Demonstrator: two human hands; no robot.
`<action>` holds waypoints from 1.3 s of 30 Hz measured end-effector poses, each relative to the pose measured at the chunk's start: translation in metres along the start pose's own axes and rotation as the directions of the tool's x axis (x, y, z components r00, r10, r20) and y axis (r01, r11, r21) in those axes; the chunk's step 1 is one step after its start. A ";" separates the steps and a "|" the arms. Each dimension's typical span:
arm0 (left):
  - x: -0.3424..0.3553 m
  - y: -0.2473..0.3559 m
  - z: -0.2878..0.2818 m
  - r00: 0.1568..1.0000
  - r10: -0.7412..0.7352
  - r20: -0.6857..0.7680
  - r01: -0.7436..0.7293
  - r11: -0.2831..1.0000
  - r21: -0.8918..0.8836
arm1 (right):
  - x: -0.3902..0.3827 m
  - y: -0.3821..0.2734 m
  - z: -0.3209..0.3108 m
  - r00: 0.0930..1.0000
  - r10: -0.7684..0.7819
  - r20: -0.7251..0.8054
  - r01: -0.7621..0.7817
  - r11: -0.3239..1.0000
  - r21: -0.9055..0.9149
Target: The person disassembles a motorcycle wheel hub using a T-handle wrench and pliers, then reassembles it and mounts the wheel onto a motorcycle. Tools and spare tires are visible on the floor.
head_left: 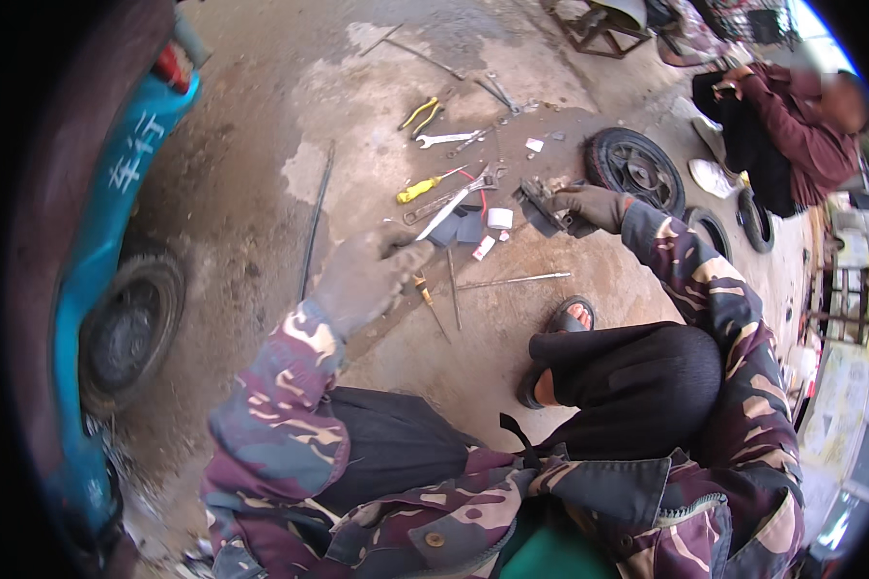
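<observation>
My left hand (372, 275), in a greyish glove and slightly blurred, is closed, with thumb and forefinger at the lower end of a pale, flat, curved metal tool (446, 212). That tool slants up toward the jaw of an adjustable wrench (492, 178). On the right, my gloved right hand (594, 206) is closed on a dark, greasy mechanical part (543, 205), whose exact kind I cannot make out. Between the hands lie dark grey flat pieces (457, 229), a white roll (499, 219) and a small red-and-white box (484, 248).
On the concrete are a yellow screwdriver (420, 189), pliers (422, 116), an open-end wrench (446, 140), a thin metal rod (517, 281) and an awl-like tool (430, 304). A wheel (634, 172) lies beyond my right hand. A blue vehicle (87, 289) stands left; another person (792, 135) sits right.
</observation>
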State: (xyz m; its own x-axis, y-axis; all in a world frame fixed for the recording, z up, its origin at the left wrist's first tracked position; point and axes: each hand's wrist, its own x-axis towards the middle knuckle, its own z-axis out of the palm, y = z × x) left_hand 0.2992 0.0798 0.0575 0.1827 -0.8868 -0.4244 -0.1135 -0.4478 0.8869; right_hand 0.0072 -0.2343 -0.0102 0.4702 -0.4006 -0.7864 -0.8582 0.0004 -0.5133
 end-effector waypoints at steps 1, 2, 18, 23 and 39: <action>-0.014 0.003 -0.004 0.998 -0.035 -0.059 0.033 0.999 -0.031 | 0.020 0.002 0.006 1.000 0.017 0.024 -0.015 0.997 -0.076; -0.028 0.006 -0.007 0.991 -0.070 -0.118 0.064 0.997 -0.054 | 0.040 0.006 0.017 1.000 0.027 0.007 -0.025 0.986 -0.165; -0.078 0.063 0.095 0.852 -0.404 -0.334 0.376 0.915 -0.148 | 0.109 0.023 0.143 0.772 -0.583 0.254 0.514 0.337 -0.789; -0.049 0.053 0.107 0.822 -0.463 -0.332 0.456 0.884 -0.104 | 0.118 0.067 0.151 0.761 -0.642 0.094 0.501 0.489 -0.714; -0.051 0.056 0.080 0.791 -0.524 -0.315 0.481 0.851 -0.210 | 0.121 0.089 0.130 0.613 -0.770 -0.177 0.661 0.623 -0.417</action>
State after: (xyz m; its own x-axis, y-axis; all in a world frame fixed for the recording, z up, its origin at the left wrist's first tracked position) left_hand 0.2054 0.0908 0.1138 0.5120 -0.4307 -0.7432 0.1965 -0.7836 0.5894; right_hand 0.0147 -0.1634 -0.1952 0.9125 -0.4081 -0.0266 -0.3097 -0.6472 -0.6965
